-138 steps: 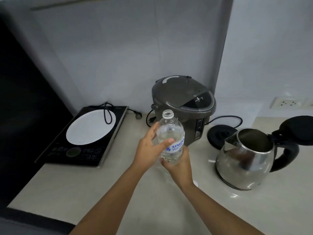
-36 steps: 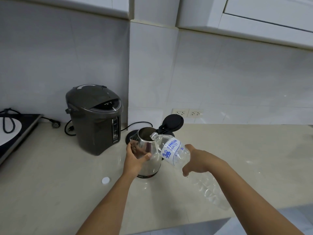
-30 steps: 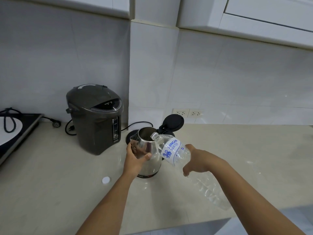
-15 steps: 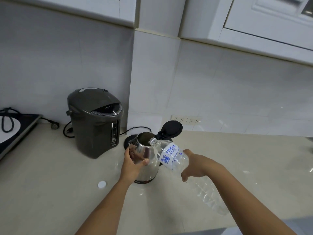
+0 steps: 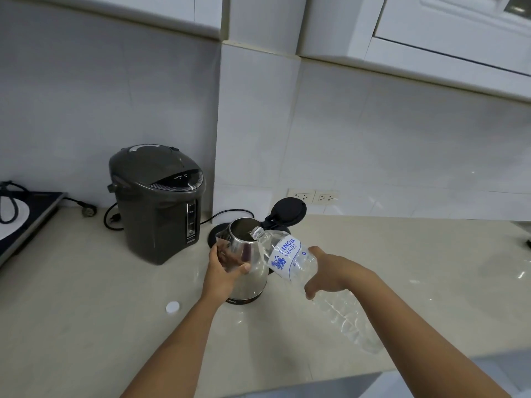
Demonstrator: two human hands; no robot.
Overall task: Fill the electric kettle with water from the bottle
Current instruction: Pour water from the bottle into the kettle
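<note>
A steel electric kettle (image 5: pixel 249 261) stands on the beige counter with its black lid (image 5: pixel 288 211) flipped up. My left hand (image 5: pixel 222 272) grips the kettle's left side, just below the spout. My right hand (image 5: pixel 333 271) holds a clear plastic water bottle (image 5: pixel 290 258) with a white and blue label. The bottle is tilted, neck down, with its open mouth over the kettle's rim. Its base points back toward me on the right.
A dark grey water boiler (image 5: pixel 156 202) stands to the left of the kettle, with the kettle's round black base (image 5: pixel 215 235) behind. The white bottle cap (image 5: pixel 172 307) lies on the counter (image 5: pixel 86 297). An induction hob (image 5: pixel 20 222) sits far left. Wall sockets (image 5: pixel 313 196) are behind.
The bottle went from upright in both hands to tilted over the open kettle, and my left hand moved onto the kettle. Over the last second, only the view has shifted slightly.
</note>
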